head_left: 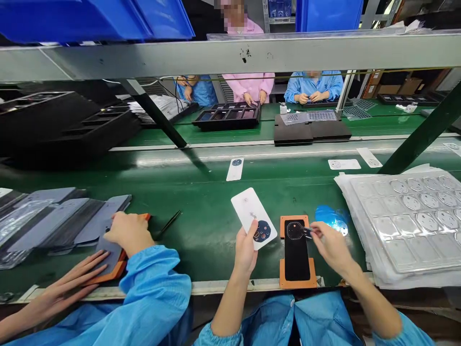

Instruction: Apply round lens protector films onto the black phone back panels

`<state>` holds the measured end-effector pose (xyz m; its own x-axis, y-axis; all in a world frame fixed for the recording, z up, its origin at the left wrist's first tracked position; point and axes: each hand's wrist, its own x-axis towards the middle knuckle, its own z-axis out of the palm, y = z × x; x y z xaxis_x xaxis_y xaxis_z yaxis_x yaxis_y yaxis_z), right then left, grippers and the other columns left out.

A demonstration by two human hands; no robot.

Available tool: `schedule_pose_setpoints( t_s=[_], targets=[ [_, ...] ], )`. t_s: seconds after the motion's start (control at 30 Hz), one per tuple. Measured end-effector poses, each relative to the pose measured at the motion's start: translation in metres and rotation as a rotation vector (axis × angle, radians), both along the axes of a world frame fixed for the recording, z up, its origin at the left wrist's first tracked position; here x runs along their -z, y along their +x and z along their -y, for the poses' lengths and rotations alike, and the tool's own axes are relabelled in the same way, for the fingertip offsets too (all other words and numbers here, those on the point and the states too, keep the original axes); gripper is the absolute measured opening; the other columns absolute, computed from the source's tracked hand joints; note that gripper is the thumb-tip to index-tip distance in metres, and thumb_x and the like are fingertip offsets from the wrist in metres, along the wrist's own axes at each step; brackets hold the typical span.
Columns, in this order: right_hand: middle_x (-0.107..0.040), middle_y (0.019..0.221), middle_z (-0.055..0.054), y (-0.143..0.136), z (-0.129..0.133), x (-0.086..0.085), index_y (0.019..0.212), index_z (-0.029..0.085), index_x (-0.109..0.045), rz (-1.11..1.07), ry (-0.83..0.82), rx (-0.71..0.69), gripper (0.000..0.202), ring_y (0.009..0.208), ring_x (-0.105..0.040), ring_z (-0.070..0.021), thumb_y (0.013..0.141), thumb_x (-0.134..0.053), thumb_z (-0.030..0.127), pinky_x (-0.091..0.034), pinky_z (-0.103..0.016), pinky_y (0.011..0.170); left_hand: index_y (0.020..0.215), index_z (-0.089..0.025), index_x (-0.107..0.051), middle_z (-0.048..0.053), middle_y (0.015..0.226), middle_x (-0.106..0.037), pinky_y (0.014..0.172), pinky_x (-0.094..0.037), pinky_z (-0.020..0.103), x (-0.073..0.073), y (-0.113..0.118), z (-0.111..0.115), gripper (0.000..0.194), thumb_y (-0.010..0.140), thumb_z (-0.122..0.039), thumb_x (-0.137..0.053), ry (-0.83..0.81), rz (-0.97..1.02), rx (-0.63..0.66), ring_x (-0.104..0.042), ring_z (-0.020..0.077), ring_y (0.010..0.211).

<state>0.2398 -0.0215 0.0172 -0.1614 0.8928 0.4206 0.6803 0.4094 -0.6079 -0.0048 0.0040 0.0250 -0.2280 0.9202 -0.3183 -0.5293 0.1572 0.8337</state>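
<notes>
My left hand (247,247) grips a white card (253,216) with a round dark camera-lens print at its lower end, thumb on the front, held tilted above the bench. An orange fixture (297,283) lies at the bench edge with a black phone back panel (297,259) set in it. A thin round outline (295,230) shows near the panel's upper end. My right hand (331,245) is pinched at the panel's upper right. Between its fingertips is a small dark shiny piece (307,232), too small to name. Blue film (332,218) lies just beyond that hand.
Clear plastic trays (406,240) with round rings stand at right. White cards (235,169) lie behind. At left, a co-worker's hands (131,233) press a grey panel on another orange fixture (108,276); tweezers (171,222) lie nearby. A metal rail (230,60) crosses overhead.
</notes>
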Motion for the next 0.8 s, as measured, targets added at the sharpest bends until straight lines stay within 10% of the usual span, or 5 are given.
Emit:
schedule_pose_setpoints(
  t_s=[0.33, 0.8],
  targets=[
    [-0.073, 0.105, -0.011, -0.02, -0.007, 0.041, 0.126, 0.021, -0.066, 0.196, 0.404, -0.134, 0.04, 0.106, -0.068, -0.0217, 0.098, -0.04, 0.007, -0.057, -0.036, 0.088, 0.111, -0.013, -0.071, 0.014, 0.115, -0.073, 0.086, -0.058, 0.038, 0.008, -0.019, 0.007, 0.06, 0.064, -0.048, -0.087, -0.043, -0.018, -0.076, -0.071, 0.0301, 0.102],
    [-0.07, 0.107, -0.012, -0.036, -0.008, 0.036, 0.106, 0.016, -0.068, 0.438, 0.288, -0.167, 0.033, 0.095, -0.06, -0.0236, 0.092, -0.042, 0.001, -0.044, -0.038, 0.079, 0.105, -0.012, -0.073, 0.012, 0.102, -0.075, 0.08, -0.057, 0.035, 0.01, -0.003, 0.0, 0.057, 0.066, -0.051, -0.085, -0.032, 0.018, 0.002, -0.071, 0.0264, 0.091]
  ],
)
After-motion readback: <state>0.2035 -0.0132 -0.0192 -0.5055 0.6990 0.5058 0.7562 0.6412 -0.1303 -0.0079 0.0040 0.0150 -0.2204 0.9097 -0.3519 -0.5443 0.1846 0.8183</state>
